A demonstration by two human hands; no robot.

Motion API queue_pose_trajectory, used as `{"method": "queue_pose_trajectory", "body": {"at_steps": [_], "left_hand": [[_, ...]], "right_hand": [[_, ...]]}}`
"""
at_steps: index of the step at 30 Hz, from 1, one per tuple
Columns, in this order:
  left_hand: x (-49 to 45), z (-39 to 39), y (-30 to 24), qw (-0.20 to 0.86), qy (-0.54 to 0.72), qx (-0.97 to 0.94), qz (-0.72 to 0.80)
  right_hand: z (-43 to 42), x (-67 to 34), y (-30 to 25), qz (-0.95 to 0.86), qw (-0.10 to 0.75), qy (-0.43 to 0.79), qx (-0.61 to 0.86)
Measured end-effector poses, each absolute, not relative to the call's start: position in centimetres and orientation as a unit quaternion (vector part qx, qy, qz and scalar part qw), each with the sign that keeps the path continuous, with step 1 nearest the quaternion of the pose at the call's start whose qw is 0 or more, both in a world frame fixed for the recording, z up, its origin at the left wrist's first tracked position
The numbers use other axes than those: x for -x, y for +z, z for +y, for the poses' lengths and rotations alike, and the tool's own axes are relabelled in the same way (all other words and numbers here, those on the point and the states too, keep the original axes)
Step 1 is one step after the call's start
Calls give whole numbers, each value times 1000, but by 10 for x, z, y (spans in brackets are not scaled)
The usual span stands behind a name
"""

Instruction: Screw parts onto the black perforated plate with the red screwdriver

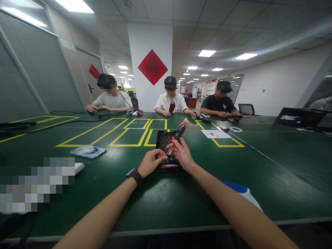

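My right hand (184, 154) is closed around the lower part of a screwdriver (180, 130) with a black and red handle. The screwdriver is tilted, its handle up to the right and its metal shaft pointing down to the left. My left hand (152, 162), a dark watch on its wrist, pinches its thumb and fingers together at the shaft's tip. Whatever lies between those fingertips is too small to make out. Beneath both hands stands a black open tray (158, 137) with a dark, patterned inside, partly hidden by them.
Yellow tape outlines mark the green table (124, 204). A phone in a patterned case (88, 151) lies left, near a blurred-out white object (36, 186). A blue and white item (237, 187) sits under my right forearm. Paper (215, 134) and a tape roll (235, 129) lie right; three people sit opposite.
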State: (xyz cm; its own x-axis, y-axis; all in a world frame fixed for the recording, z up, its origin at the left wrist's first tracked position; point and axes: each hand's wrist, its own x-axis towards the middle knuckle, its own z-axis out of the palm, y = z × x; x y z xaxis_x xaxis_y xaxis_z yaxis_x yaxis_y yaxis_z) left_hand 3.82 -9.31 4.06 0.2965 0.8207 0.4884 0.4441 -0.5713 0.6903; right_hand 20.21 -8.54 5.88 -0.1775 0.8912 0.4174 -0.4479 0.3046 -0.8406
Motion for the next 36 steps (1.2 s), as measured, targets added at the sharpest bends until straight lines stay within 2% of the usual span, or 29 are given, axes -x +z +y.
{"method": "queue_pose_trajectory", "body": {"at_steps": [21,27,36], "left_hand": [[-40,-93,41,250,408,-795,374],[-41,-92,40,224,426,-781,397],[-40,-94,41,220,416,-796,382]], "right_hand": [[-86,-203,58,-560,583,546,219],[-85,-202,58,-579,570,539,221],[-84,-203,56,-553,596,541,215]]}}
